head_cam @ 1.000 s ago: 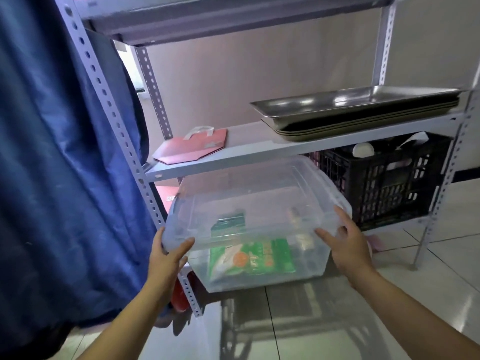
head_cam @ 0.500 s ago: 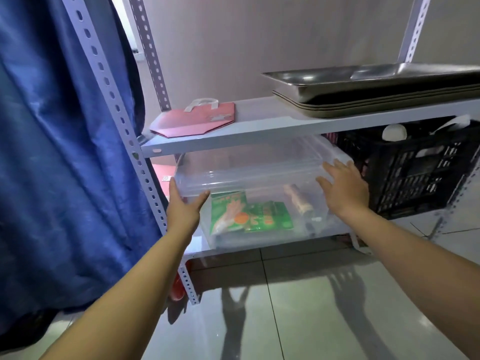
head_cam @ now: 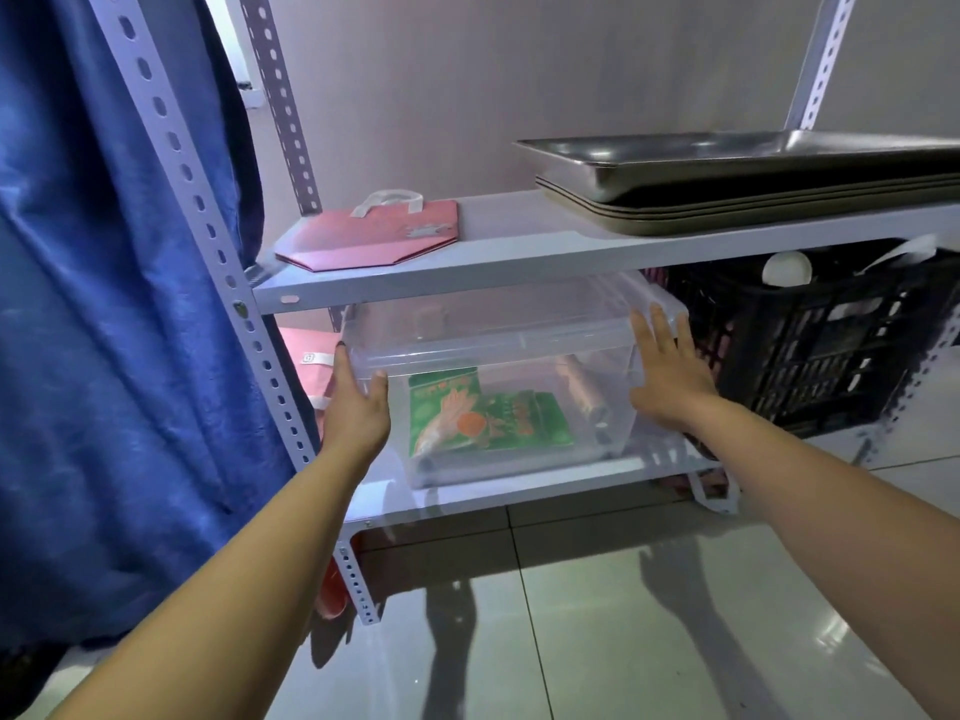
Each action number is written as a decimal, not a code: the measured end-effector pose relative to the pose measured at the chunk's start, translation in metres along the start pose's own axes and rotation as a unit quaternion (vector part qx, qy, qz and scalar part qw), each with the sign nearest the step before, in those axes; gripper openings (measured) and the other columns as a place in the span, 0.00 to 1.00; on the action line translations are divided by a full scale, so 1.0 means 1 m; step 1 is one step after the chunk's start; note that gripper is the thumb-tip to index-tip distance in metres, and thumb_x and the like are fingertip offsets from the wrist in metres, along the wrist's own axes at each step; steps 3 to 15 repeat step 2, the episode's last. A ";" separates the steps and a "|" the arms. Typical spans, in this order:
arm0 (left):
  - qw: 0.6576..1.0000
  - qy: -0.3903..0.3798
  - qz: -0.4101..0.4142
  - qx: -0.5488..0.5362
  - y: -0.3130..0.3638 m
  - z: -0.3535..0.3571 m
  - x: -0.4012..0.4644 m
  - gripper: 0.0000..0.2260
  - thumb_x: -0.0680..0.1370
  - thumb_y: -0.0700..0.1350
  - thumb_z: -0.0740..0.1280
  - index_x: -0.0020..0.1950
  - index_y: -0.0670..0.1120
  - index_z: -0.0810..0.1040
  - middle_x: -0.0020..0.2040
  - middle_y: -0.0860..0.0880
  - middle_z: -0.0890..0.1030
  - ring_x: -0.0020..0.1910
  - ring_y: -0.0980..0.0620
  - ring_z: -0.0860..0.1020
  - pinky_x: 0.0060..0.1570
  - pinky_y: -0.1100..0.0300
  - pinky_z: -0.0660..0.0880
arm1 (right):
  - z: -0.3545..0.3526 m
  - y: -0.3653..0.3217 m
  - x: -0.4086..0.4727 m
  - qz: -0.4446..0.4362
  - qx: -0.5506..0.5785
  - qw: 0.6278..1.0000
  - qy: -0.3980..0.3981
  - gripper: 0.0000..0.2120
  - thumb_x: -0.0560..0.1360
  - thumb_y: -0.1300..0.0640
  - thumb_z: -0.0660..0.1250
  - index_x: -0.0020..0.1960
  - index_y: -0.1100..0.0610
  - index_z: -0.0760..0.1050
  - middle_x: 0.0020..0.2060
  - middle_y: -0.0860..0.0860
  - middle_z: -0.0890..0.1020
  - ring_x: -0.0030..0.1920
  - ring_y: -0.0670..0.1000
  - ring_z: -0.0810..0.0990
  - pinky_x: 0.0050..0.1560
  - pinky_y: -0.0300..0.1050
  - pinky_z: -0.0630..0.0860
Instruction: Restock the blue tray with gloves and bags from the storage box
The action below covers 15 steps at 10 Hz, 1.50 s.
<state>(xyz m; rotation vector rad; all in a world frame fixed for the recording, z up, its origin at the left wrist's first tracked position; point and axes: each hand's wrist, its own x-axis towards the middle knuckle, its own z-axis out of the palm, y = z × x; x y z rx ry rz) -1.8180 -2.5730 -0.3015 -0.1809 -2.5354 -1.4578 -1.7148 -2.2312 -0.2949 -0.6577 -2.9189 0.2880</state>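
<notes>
A clear plastic storage box (head_cam: 498, 340) rests on the lowest shelf (head_cam: 519, 488) of a white metal rack. Through its wall I see green glove packets (head_cam: 483, 415) lying flat and a roll of bags (head_cam: 584, 389) to their right. My left hand (head_cam: 356, 407) grips the box's left front corner, thumb on the front wall. My right hand (head_cam: 667, 371) presses flat against the box's right side, fingers spread. No blue tray is in view.
Stacked steel trays (head_cam: 753, 179) and a pink paper bag (head_cam: 374, 233) lie on the shelf above. A black crate (head_cam: 821, 345) stands right of the box. A blue curtain (head_cam: 104, 304) hangs at left. Glossy floor tiles (head_cam: 623, 615) lie below.
The box, held out in front of the rack a second ago, has gone back under the middle shelf and now sits on the lowest shelf. Both hands stay on its sides.
</notes>
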 end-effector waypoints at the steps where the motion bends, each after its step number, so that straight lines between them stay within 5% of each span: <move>1: 1.000 -0.013 0.018 -0.019 -0.005 -0.004 -0.003 0.30 0.83 0.52 0.57 0.79 0.60 0.42 0.78 0.48 0.63 0.70 0.40 0.70 0.60 0.51 0.68 | -0.006 0.002 -0.013 -0.014 -0.002 1.000 0.020 0.46 0.76 0.52 0.63 0.77 0.44 0.30 0.78 0.47 0.32 0.77 0.53 0.31 0.75 0.63 0.52; 2: 0.999 -0.028 -0.019 -0.034 -0.009 -0.005 -0.033 0.38 0.80 0.52 0.64 0.79 0.59 0.39 0.80 0.49 0.55 0.76 0.42 0.63 0.72 0.43 0.63 | 0.011 -0.002 -0.057 0.012 0.037 0.998 0.054 0.43 0.76 0.47 0.63 0.78 0.42 0.35 0.80 0.49 0.41 0.79 0.54 0.40 0.75 0.64 0.48; 15: 0.999 -0.028 -0.019 -0.034 -0.009 -0.005 -0.033 0.38 0.80 0.52 0.64 0.79 0.59 0.39 0.80 0.49 0.55 0.76 0.42 0.63 0.72 0.43 0.63 | 0.011 -0.002 -0.057 0.012 0.037 0.998 0.054 0.43 0.76 0.47 0.63 0.78 0.42 0.35 0.80 0.49 0.41 0.79 0.54 0.40 0.75 0.64 0.48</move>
